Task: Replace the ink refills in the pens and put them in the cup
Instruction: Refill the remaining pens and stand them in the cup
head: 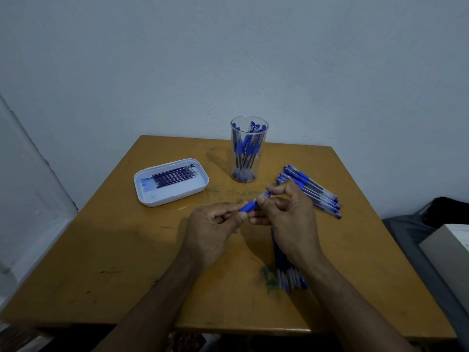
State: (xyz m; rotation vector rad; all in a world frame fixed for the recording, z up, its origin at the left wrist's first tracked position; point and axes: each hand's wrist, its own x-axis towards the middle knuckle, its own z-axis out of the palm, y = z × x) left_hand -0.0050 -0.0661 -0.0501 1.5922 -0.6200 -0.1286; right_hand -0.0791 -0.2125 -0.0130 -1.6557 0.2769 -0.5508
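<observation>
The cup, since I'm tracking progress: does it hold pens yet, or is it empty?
Holding pens: the clear cup stands upright with several blue pens inside.

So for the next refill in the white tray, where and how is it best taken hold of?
Probably pinch the outermost refill at mid-shaft, coming from above. The refills lie flat, side by side, lengthwise in the shallow white tray, so the tray's rim blocks a side approach and the metal tips at the right end are inky.

Both hands, left hand [215, 224] and right hand [286, 214], pinch one blue pen [251, 205] above the table [101, 250].
</observation>
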